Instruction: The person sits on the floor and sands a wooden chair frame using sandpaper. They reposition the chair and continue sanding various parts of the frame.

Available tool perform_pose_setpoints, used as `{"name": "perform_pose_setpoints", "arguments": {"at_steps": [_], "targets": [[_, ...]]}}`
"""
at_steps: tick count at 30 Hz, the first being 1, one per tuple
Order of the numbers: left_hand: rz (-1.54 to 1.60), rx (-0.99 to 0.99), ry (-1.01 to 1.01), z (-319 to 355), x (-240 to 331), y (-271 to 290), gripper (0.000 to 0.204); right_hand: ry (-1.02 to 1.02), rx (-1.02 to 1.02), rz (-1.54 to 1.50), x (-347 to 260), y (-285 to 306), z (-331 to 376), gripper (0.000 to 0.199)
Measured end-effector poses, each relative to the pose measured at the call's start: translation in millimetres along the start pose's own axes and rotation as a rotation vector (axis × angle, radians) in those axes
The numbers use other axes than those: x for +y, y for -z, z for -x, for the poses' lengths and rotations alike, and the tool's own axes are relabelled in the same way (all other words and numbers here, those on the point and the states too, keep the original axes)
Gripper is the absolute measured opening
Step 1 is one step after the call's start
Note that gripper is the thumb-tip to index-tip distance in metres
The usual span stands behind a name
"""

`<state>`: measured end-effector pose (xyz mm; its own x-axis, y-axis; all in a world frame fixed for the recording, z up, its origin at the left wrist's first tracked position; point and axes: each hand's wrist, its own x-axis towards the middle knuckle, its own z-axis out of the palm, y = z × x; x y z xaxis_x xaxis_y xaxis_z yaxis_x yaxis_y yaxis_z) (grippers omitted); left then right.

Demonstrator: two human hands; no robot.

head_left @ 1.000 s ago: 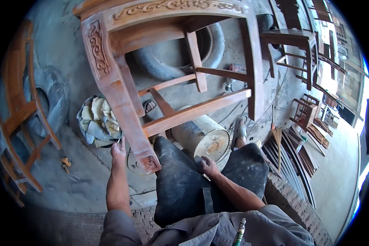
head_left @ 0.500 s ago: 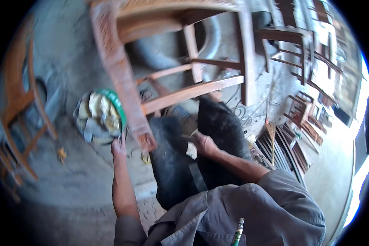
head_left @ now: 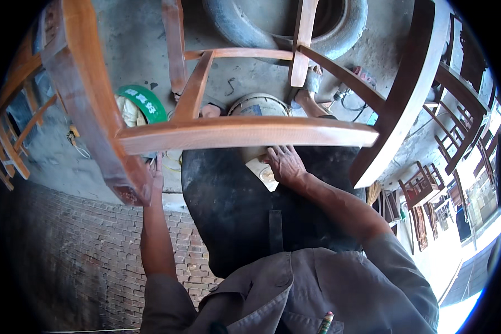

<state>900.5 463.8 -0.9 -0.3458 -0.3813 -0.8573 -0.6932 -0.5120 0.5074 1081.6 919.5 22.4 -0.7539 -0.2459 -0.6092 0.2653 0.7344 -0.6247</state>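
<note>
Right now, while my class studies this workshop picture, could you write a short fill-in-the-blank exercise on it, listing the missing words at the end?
1. The bare left hand is beside the lower end of the reddish-brown wooden chair frame's near ____ leg.
2. The forearm behind the bare right hand passes over a lap covering coloured ____.
3. The large, grey, round tyre shows at the picture's ____ edge.
4. The curved band beside the pale scraps is coloured ____.

Missing words: left; black; top; green.

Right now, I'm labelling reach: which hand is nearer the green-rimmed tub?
Left: the left hand is just below the green-rimmed tub in the picture; the right hand is farther off, toward its lower right.
</note>
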Motion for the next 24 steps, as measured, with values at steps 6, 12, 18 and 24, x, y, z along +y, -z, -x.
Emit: {"name": "perform_pose_setpoints", "arguments": {"at_steps": [6, 12, 18, 24], "targets": [[-0.151, -0.009, -0.136, -11.6, -6.6, 17.1, 0.033, -0.024, -0.206, 0.055, 23.3, 8.4, -14.8, 0.047], [-0.082, -0.001, -0.119, -13.4, 13.7, 15.1, 0.033, 0.151, 0.180, 0.142, 74.6, 5.8, -2.2, 0.042], [-0.098, 0.011, -0.086, -18.3, 25.4, 19.2, 0.033, 0.014, 0.151, 0.003, 99.3, 5.3, 30.0, 0.039], [-0.111, 0.016, -0.065, -21.4, 30.1, 21.9, 0.033, 0.040, 0.284, 0.024, 70.0, 2.3, 34.3, 0.038]]}}
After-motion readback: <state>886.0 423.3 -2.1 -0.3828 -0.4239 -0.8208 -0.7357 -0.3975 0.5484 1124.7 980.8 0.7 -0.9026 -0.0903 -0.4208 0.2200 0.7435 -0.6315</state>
